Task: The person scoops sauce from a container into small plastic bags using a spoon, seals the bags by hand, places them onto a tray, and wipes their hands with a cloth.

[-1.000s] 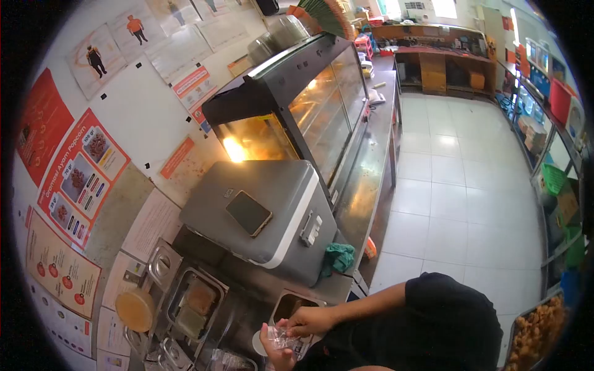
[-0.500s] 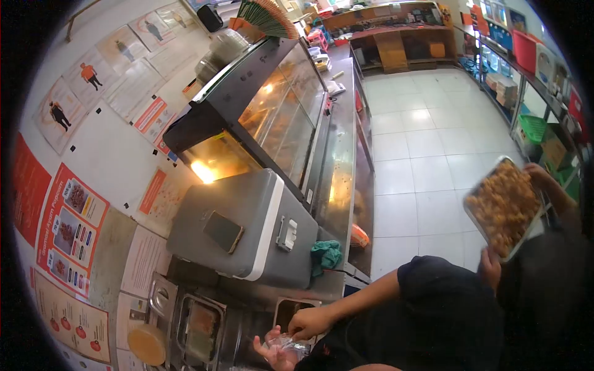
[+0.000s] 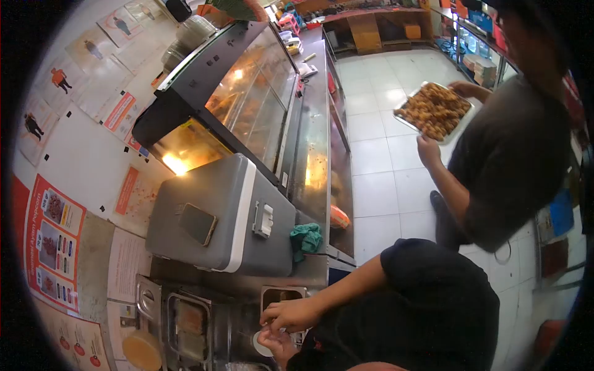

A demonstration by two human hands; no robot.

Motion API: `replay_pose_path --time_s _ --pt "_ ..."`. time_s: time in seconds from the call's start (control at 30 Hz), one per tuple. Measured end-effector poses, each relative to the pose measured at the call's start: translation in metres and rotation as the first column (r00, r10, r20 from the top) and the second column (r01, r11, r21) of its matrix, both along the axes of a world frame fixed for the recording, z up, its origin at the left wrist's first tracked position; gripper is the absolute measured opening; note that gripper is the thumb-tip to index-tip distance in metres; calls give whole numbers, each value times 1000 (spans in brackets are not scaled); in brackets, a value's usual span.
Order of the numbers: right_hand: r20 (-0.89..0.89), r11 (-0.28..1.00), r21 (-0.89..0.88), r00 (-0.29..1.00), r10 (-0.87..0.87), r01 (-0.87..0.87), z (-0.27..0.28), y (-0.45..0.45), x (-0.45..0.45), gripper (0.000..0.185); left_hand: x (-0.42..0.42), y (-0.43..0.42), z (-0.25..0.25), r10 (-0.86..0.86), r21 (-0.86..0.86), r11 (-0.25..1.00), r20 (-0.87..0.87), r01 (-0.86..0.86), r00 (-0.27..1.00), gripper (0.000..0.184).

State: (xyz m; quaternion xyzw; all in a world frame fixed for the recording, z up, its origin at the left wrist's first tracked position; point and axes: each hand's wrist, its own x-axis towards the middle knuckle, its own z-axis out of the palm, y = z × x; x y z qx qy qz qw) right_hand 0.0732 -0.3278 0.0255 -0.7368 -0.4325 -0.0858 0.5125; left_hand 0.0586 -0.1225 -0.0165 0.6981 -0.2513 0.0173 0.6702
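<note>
My right hand reaches in from the right with its fingers bent and drawn together, meeting the fingertips of my left hand. The left fingers are curled too, just below it. What lies between the fingertips is too small to make out. A white round thing, partly covered by my left hand, shows beside it. Behind my right hand is a steel food pan set in the counter. Left of my hands stands another steel pan with pale contents.
A grey cooler box carries a phone; a green cloth lies beside it. Beyond is a lit glass display case. At right a co-worker holds a tray of fried food. A steel lid leans near the wall.
The clear plastic seen at my left hand no longer shows there. My left fingers, spread before, are now curled against the right ones. The co-worker has come into fuller view with the tray.
</note>
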Motion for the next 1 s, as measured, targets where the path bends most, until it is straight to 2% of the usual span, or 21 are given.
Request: replay_pose_path --time_s 0.03,0.1,0.2,0.3,0.33,0.4,0.43,0.5,0.6,0.63,0.73,0.8,0.9,0.93,1.0 --pt "8 1000 -21 1000 -3 3 0 1 1 27 -3 -2 -1 14 -61 998 -31 -16 999 43" --pt "1 999 -42 1000 -3 3 0 1 1 21 -4 0 3 24 -49 998 -33 -26 999 38" --pt "-22 999 -32 1000 -16 15 -3 -1 0 14 5 8 30 -71 244 969 139 35 988 31" --pt "-31 999 -39 999 -23 21 -6 -6 3 11 0 10 52 -23 521 843 284 -134 958 35" --pt "-34 997 -68 999 -27 25 -3 -9 3 12 2 9 58 -29 555 827 202 -90 979 41" --pt "-27 992 -127 999 -26 22 -4 -13 8 15 2 8 52 25 555 785 415 -275 909 42" --pt "39 986 -153 998 -58 63 -3 -19 11 18 3 5 57 35 599 754 374 -270 927 43" --pt "16 981 -179 997 -78 80 2 -25 20 20 13 2 62 34 644 734 283 -217 958 42" --pt "56 998 -43 997 -45 47 -7 -22 36 20 10 -17 76 110 662 718 196 -214 974 33" --pt "75 999 12 996 -42 41 -5 -18 35 19 9 -15 80 56 742 640 214 -199 975 27" --pt "-7 998 -56 1000 -19 19 16 -19 28 14 11 -10 84 5 706 701 133 -98 991 13" --pt "-59 994 -107 997 -41 34 25 -13 10 14 -5 -7 96 34 656 748 108 -97 994 7" --pt "-25 961 -260 994 -104 93 32 -24 -8 16 -29 -12 106 -13 690 718 145 -92 989 9" --pt "-2 939 -323 992 -128 120 34 -29 -10 16 -35 -14 103 -5 664 741 147 -96 989 14" --pt "-4 921 -375 994 -110 101 36 -34 -9 21 -39 -13 92 9 721 682 154 -119 988 15"
